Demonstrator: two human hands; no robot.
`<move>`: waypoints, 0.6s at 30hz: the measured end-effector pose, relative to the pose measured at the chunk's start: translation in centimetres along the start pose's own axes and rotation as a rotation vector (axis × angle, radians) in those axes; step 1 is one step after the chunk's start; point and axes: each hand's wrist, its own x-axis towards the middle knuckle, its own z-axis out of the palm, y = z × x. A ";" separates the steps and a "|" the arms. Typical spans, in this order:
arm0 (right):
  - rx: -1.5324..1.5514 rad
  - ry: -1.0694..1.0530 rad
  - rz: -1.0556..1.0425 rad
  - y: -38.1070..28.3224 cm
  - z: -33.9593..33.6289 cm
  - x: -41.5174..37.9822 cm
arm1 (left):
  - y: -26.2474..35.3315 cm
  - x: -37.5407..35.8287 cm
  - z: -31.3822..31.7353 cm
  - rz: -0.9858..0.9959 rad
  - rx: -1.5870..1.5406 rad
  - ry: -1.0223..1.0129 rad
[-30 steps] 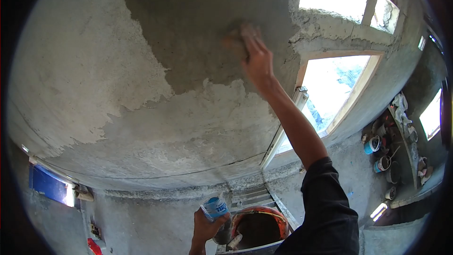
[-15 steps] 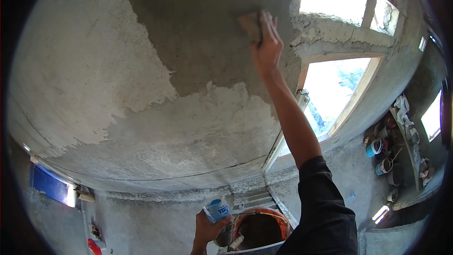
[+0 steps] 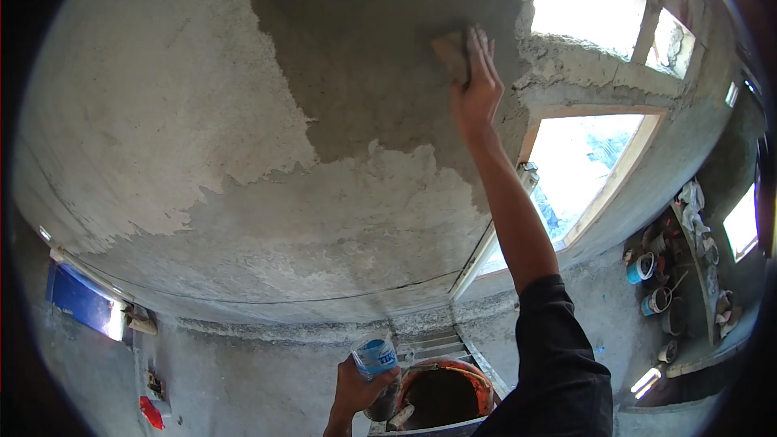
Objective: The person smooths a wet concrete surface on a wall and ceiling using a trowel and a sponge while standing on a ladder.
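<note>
My right hand (image 3: pixel 479 85) is raised at the end of an outstretched arm, its fingers closed on a flat tan float (image 3: pixel 452 55). The float lies against a dark, damp-looking plaster patch (image 3: pixel 364 48) on the wall, left of the window openings. Low in the view, my left hand (image 3: pixel 360 388) grips a clear plastic cup (image 3: pixel 375 358) with blue lettering. Just right of that hand sits an orange-rimmed bucket (image 3: pixel 488 392) holding dark grey material. A pale, rounded handle-like piece (image 3: pixel 401 417) rests at the bucket's near left side.
Paler, dry plaster (image 3: pixel 162 89) borders the dark patch on the left and below. A wood-framed window (image 3: pixel 591 170) stands right of my forearm. Ladder-like slats (image 3: pixel 433 344) show behind the bucket. Several pails (image 3: pixel 641 267) crowd the floor at far right; a red object (image 3: pixel 150 413) lies lower left.
The view has shifted, so the wall and windows sit slightly farther right. My right hand and the float remain on much the same part of the dark patch. My left hand still grips the cup.
</note>
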 end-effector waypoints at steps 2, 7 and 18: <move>-0.056 -0.089 -0.007 0.7 1.5 -0.9 | 0.1 0.1 -0.1 0.000 0.012 -0.003; 0.062 -0.441 -0.106 -0.4 2.5 -9.9 | -1.2 0.0 0.0 0.031 -0.060 0.021; -0.108 -0.264 -0.123 -2.3 5.6 3.0 | -0.8 -0.5 -0.7 0.026 0.026 0.035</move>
